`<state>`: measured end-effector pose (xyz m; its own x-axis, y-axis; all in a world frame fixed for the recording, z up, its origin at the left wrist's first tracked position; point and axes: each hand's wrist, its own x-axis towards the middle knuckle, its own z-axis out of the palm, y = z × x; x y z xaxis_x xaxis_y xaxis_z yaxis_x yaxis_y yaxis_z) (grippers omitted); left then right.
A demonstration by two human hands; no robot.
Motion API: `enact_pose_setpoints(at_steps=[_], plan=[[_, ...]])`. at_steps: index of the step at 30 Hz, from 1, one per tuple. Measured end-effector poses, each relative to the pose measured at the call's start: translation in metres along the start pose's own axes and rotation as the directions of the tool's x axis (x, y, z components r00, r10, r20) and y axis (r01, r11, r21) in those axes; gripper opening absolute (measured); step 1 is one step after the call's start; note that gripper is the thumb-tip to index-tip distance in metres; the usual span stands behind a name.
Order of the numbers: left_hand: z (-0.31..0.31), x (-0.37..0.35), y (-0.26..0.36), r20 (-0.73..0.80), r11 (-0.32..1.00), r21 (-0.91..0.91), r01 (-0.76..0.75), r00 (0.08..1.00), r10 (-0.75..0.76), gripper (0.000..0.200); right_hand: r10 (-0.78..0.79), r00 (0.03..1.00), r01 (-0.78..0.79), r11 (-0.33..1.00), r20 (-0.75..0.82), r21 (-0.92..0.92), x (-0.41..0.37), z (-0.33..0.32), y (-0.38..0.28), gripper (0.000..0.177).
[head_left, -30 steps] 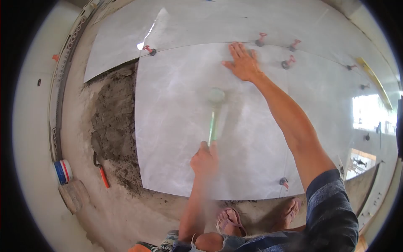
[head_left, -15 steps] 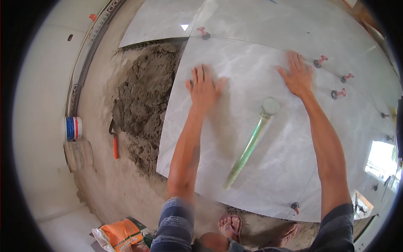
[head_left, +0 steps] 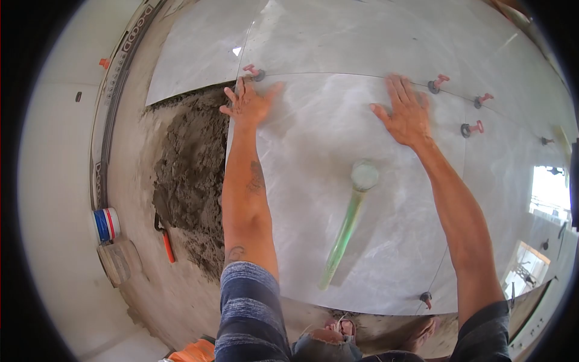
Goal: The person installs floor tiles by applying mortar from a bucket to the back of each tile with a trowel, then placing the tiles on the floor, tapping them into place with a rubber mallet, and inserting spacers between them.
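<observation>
A large grey marbled floor tile (head_left: 307, 145) lies under both my hands. My left hand (head_left: 248, 108) is spread at the tile's far left corner, fingertips close beside a red-topped levelling clip (head_left: 254, 72). My right hand (head_left: 408, 113) rests flat near the far joint, its fingers stretched out and touching the tile, left of another red levelling clip (head_left: 438, 83). Neither hand holds anything. Between my arms is a mallet with a pale round head (head_left: 365, 175) and a translucent green handle (head_left: 339, 244) pointing toward me.
Rough wet mortar (head_left: 190, 181) borders the tile on the left. Beyond it are a red-handled trowel (head_left: 167, 246), a blue-and-white tub (head_left: 107, 224) and a long straightedge (head_left: 102, 145) along the wall. Further levelling clips (head_left: 472, 129) stand at the right joints. An orange bag (head_left: 194, 351) is at the bottom.
My left hand has slid forward and left to the tile's far corner. My right hand stays near the far joint. The view has shifted, and the mallet keeps its place on the tile.
</observation>
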<state>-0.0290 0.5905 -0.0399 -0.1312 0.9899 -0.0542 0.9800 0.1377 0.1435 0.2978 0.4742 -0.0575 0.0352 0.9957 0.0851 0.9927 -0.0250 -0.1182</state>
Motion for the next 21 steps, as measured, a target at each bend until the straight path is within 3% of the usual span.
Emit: enact_pose_setpoints(at_steps=[5, 7, 8, 11, 13, 15, 18, 21], plan=[[0.000, -0.002, -0.002, 0.028, 0.991, 0.133, 0.030, 0.999, -0.034, 0.097, -0.018, 0.999, 0.020, 0.998, -0.041, 0.061, 0.002, 0.006, 0.000, 0.076], [0.047, -0.005, -0.028, -0.034, 0.997, 0.077, -0.008, 0.999, 0.011, 0.088, -0.026, 1.000, 0.025, 0.992, 0.007, 0.125, 0.002, 0.001, 0.002, 0.076], [0.036, -0.043, -0.005, -0.001, 0.994, 0.081, 0.080, 0.997, -0.080, 0.079, -0.025, 0.999, 0.027, 0.992, -0.020, 0.119, 0.000, 0.003, 0.003, 0.075], [0.015, -0.154, 0.023, 0.066, 0.966, -0.246, -0.085, 0.992, 0.104, 0.063, -0.084, 0.994, 0.096, 0.981, -0.075, 0.168, -0.004, 0.005, 0.013, 0.071], [0.001, -0.236, 0.041, 0.145, 0.770, -0.627, -0.120, 0.953, 0.266, 0.056, -0.194, 0.977, 0.208, 0.953, -0.085, 0.218, -0.022, 0.008, 0.025, 0.068], [-0.014, -0.315, 0.060, 0.122, 0.844, -0.259, -0.470, 0.851, 0.511, 0.045, -0.253, 0.966, 0.257, 0.944, -0.047, 0.207, -0.051, 0.000, 0.040, 0.066], [-0.009, -0.380, 0.052, 0.090, 0.845, -0.322, -0.427, 0.875, 0.476, 0.030, -0.214, 0.973, 0.204, 0.972, 0.088, 0.112, -0.140, -0.034, 0.079, 0.067], [-0.025, -0.394, 0.053, 0.429, 0.915, -0.404, 0.007, 0.885, 0.183, 0.025, -0.173, 0.964, 0.166, 0.985, 0.202, 0.050, -0.209, -0.057, 0.136, 0.074]])
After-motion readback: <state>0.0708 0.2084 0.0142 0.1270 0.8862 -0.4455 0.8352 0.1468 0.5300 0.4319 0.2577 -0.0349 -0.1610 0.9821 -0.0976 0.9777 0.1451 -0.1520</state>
